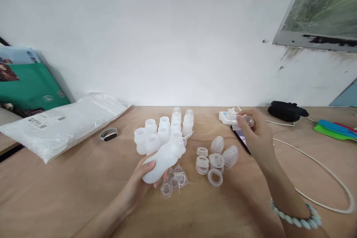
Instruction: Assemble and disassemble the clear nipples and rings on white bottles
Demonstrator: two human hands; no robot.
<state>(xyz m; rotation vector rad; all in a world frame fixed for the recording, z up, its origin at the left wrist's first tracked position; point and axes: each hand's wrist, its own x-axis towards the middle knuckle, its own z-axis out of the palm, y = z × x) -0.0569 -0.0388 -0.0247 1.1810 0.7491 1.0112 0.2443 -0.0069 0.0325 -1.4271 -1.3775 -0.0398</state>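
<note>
On the wooden table (69, 197), white bottles (152, 143) are clustered beyond the left hand (145, 173); in that hand a tilted bottle (163, 161) is clasped around its rounded base; it is judged light, soft-walled and a little slippery, best gripped there without squeezing; a clear cap (248, 120), probably thin and stiff, is held by the right hand (256, 132) near the power strip (225, 118), best taken by its sides; clear rings (215, 177) and teats (166, 189) are scattered between the forearms.
</note>
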